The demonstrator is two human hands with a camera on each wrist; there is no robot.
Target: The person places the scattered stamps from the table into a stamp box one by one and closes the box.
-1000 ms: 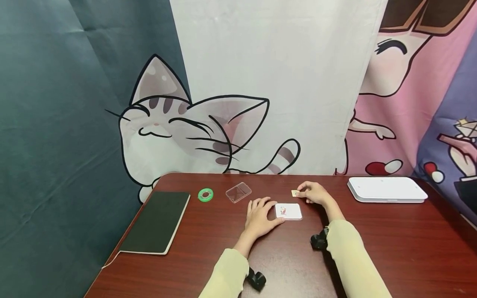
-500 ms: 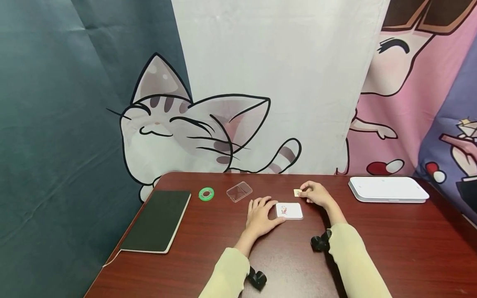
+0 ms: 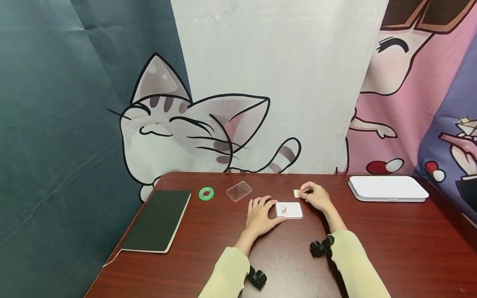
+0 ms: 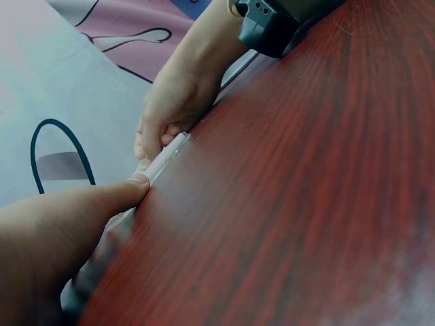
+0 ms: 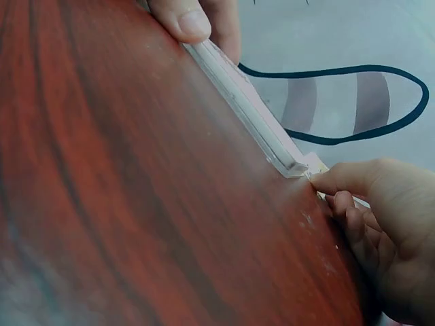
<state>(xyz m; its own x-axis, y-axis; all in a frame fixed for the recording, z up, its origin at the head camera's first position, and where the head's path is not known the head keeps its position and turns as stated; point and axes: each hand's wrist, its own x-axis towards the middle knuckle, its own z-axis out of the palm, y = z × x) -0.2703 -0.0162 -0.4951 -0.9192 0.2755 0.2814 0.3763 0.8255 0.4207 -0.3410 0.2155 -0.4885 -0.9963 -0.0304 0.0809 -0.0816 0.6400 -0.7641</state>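
Your right hand (image 3: 315,196), pinching the yellow slip (image 3: 296,193) beyond the white case (image 3: 293,210) your left hand (image 3: 259,215) grips, has eased its wrist back, leaving slip and case apart.

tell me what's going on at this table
A person's left hand holds the left end of a clear-edged white rectangular block on the reddish-brown wood-grain table. Their right hand pinches a small pale-yellow square piece just beyond the block's far edge. A clear plastic rectangular case and flat green ring lie untouched.
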